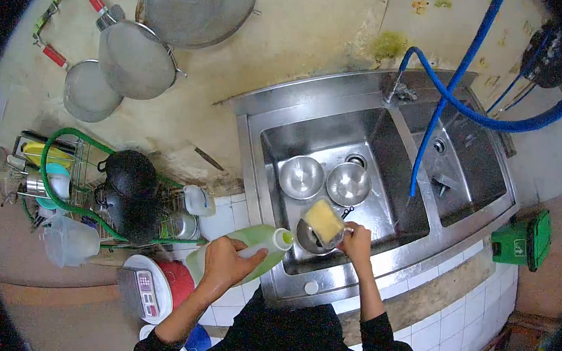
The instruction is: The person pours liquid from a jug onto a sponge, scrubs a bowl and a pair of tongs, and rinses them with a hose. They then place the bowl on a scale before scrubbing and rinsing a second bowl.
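My left hand point(228, 264) is wrapped round a translucent bottle of green liquid point(259, 241), tilted with its white-rimmed mouth toward the sink. My right hand point(355, 243) grips a pale yellow sponge point(323, 221) just to the right of the bottle's mouth. Beneath the sponge, a metal bowl point(307, 238) is partly hidden. Two more shiny bowls, a left one point(301, 177) and a right one point(349, 185), sit side by side on the floor of the steel sink point(270, 165). A small white cap-like piece point(312, 287) rests on the sink's front rim.
A blue hose point(430, 131) hangs over the divider near the tap point(403, 93). At left stands a wire dish rack point(82, 180) with black pans point(128, 193). Strainers point(137, 62) hang on the wall. A scale point(148, 290) lies lower left; a green bin point(523, 241) stands right.
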`<state>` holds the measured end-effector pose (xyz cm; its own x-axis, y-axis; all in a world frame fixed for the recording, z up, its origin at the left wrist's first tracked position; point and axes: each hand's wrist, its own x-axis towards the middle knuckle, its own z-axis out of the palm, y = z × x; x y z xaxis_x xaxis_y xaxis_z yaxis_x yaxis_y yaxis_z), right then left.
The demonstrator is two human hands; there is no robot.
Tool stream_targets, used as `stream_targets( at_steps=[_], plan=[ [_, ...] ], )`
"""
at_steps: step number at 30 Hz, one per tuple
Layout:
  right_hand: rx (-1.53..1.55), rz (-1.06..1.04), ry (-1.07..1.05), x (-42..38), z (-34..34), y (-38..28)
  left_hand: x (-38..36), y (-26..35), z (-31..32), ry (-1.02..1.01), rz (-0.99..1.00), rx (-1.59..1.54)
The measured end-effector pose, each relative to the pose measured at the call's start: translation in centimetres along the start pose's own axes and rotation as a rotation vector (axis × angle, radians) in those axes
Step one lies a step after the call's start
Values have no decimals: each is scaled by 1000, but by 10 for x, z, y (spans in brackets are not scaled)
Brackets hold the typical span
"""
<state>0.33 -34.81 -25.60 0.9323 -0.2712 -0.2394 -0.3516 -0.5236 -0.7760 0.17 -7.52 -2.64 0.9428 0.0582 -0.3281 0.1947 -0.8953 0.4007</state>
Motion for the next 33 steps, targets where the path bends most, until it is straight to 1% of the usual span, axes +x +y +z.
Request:
stream_targets(
  at_steps=[2, 5, 6, 8, 9, 12, 14, 19, 22, 26, 28, 30, 31, 33],
  plan=[
    [-31, -33, 37, -20, -1, -22, 4, 1, 7, 13, 86, 38],
    [11, -58, 26, -35, 8, -18, 11, 12, 10, -60, 61, 78],
    [16, -48, 28, -39, 6, -23, 14, 13, 13, -67, 64, 86],
    [32, -95, 24, -48, -5, -37, 17, 17, 21, -47, 94, 106],
    [20, -51, 30, -50, -6, -37, 18, 20, 23, -55, 94, 110],
    [77, -60, 55, -53, -2, -27, 21, 29, 27, -83, 89, 204],
    [93, -41, 44, -56, -6, -25, 20, 33, 28, -25, 101, 106],
    [193, -46, 61, -57, -18, -31, 19, 32, 30, -25, 103, 98],
    [184, -16, -2, -57, -24, -36, 18, 31, 30, -16, 106, 107],
    [211, -44, 3, -55, -15, -28, 16, 30, 30, -3, 138, 96],
    [203, -54, 4, -55, -15, -27, 16, 31, 28, -9, 103, 110],
    [157, -163, 0, -55, -19, -29, 15, 29, 28, -17, 70, 125],
    [159, -164, 0, -55, -21, -30, 15, 25, 29, 10, 72, 101],
    [298, -48, -92, -56, -25, -34, 13, 22, 25, 38, 70, 78]
  ],
)
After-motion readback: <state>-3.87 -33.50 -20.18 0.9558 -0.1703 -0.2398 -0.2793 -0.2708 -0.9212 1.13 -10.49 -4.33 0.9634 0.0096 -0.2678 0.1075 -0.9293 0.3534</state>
